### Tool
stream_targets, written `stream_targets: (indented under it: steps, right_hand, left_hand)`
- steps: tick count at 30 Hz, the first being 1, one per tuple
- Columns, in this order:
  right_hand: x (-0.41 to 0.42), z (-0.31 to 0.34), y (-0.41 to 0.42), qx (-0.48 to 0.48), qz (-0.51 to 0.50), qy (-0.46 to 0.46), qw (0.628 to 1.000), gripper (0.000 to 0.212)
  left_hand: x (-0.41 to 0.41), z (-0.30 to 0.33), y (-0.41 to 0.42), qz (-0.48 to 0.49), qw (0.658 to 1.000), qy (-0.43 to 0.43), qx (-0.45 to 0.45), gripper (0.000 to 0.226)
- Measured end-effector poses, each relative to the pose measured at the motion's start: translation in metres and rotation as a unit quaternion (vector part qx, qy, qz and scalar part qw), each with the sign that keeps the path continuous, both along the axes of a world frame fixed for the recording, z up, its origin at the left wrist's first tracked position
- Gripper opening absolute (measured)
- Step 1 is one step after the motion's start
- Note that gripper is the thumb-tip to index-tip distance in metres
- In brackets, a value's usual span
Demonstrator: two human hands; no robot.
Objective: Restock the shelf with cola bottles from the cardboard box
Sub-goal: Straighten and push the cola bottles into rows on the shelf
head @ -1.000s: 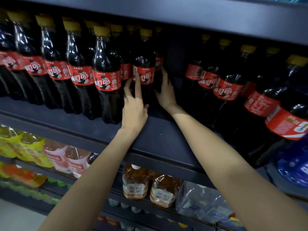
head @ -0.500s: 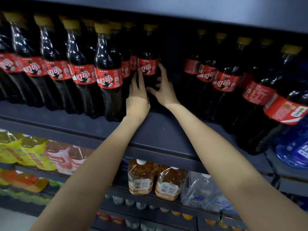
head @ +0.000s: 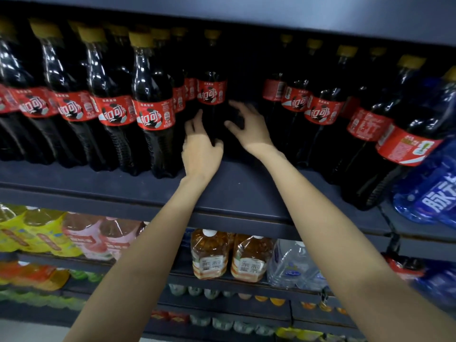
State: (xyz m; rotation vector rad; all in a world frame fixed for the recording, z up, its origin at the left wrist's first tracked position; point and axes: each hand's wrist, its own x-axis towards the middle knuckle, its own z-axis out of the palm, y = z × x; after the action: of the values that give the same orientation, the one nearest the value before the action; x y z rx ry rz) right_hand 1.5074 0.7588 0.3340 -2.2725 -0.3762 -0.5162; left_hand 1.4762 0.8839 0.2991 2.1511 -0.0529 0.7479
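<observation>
Cola bottles with red labels and yellow caps fill the dark upper shelf (head: 222,191) in a left row (head: 155,114) and a right row (head: 323,109). In the gap between the rows, one cola bottle (head: 212,92) stands upright, set back from the shelf's front edge. My left hand (head: 201,149) lies against its lower left side with the fingers pointing up. My right hand (head: 249,129) flanks its right side, fingers spread and loosely bent toward it. Neither hand plainly grips the bottle. The cardboard box is out of view.
Bare shelf surface lies in front of the set-back bottle. Blue water bottles (head: 434,188) stand at the far right. The shelf below holds amber tea jugs (head: 209,255), a clear water pack (head: 293,265), and yellow and pink drinks (head: 49,235). An upper shelf board (head: 246,11) hangs overhead.
The bottle between my hands has gone deeper into the gap. Both hands have dropped lower on it and their fingers have loosened and spread.
</observation>
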Motion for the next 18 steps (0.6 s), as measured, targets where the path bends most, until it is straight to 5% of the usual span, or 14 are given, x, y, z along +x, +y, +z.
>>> stream_targets:
  steps: [2, 6, 13, 18]
  right_hand:
    - [-0.023, -0.003, -0.02, -0.02, -0.053, -0.071, 0.996, 0.033]
    - [-0.074, -0.009, -0.054, -0.041, -0.182, -0.17, 0.968, 0.026]
    - [-0.093, -0.013, -0.094, -0.107, -0.299, -0.169, 0.933, 0.036]
    - [-0.09, -0.015, -0.1, -0.174, -0.349, -0.165, 0.906, 0.041]
  left_hand:
    - [-0.017, 0.005, -0.01, -0.003, 0.998, -0.066, -0.023, 0.051]
    - [-0.011, 0.013, -0.036, -0.151, 0.975, -0.153, -0.057, 0.032]
    - [0.085, 0.028, -0.085, -0.246, 0.963, 0.05, -0.101, 0.08]
    - [0.106, 0.02, -0.105, -0.269, 0.958, 0.064, -0.082, 0.092]
